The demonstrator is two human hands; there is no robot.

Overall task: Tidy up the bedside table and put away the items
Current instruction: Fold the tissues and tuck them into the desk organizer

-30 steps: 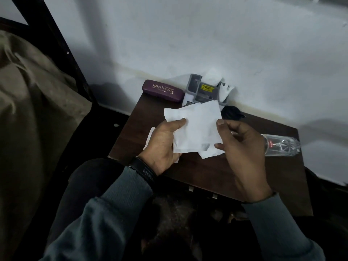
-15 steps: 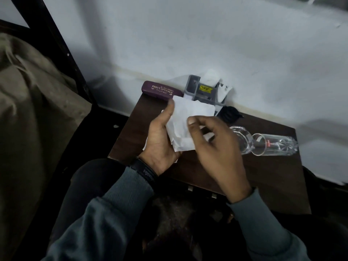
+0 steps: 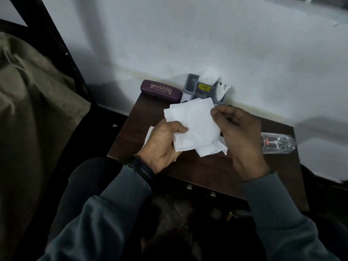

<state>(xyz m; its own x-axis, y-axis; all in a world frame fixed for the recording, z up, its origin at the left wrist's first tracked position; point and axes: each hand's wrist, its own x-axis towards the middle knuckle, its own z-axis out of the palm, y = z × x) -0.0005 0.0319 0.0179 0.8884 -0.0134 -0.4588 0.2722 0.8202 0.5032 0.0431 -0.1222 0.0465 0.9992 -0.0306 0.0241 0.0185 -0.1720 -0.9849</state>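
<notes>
A white sheet of paper is held above the dark wooden bedside table. My left hand grips its lower left side with the thumb on top. My right hand pinches its upper right corner with fingers curled. A second white piece hangs out below the sheet. A maroon glasses case lies at the table's back left. A grey organiser with white tissue in it stands against the wall. A clear glass lies on its side at the right, partly hidden by my right hand.
A white wall runs behind the table. A dark bed frame post and a brownish blanket are at the left. My dark trouser knee is close to the table's front left corner.
The paper, folded narrow half a second ago, is spread wider again. My right hand moved from the sheet's front to its upper right corner and now covers the mouth of the glass.
</notes>
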